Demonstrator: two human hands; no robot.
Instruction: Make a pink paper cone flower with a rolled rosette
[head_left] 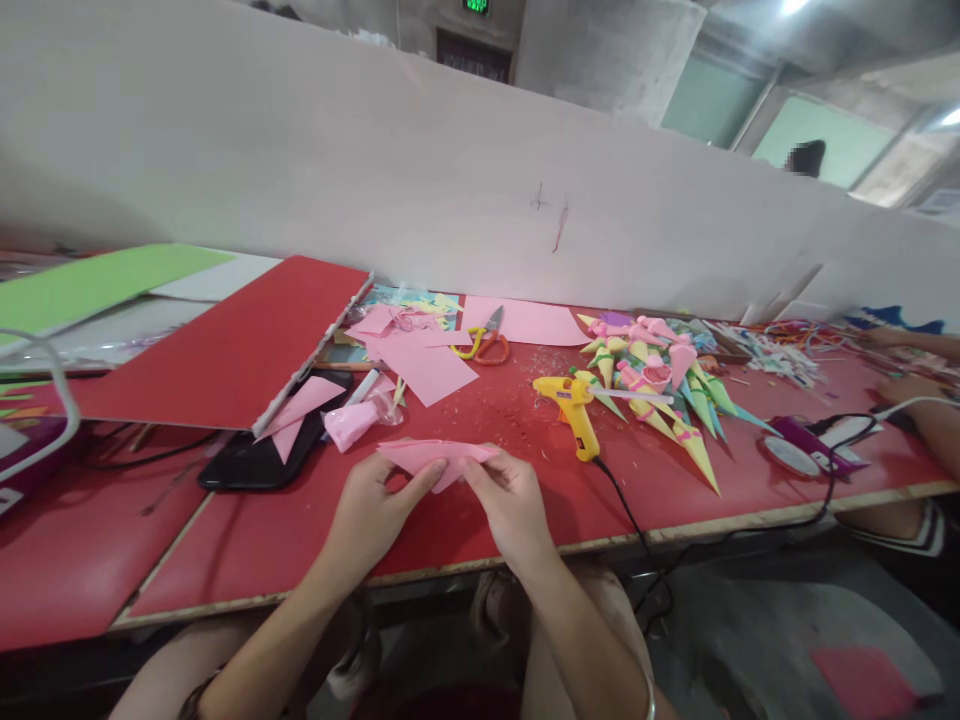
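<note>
Between my two hands is a folded piece of pink paper (439, 456), held just above the red table (300, 550) near its front edge. My left hand (386, 500) pinches it from the left, thumb on the near face. From the right, my right hand (510, 500) grips the same paper, its thumb close to the other one. The fingers behind the paper are partly hidden. Beyond my hands lie loose pink sheets (431, 365) and a pair of scissors (491, 342) with yellow and orange handles. Right of my hands rests a yellow glue gun (571, 410).
Pastel paper cones (660, 380) are heaped behind the glue gun, whose black cord (626, 505) drops over the edge. At left, a red board (240, 340) overhangs a black tray (255, 470). A white partition (450, 180) backs the table. Another person's arm (926, 410) reaches in at far right.
</note>
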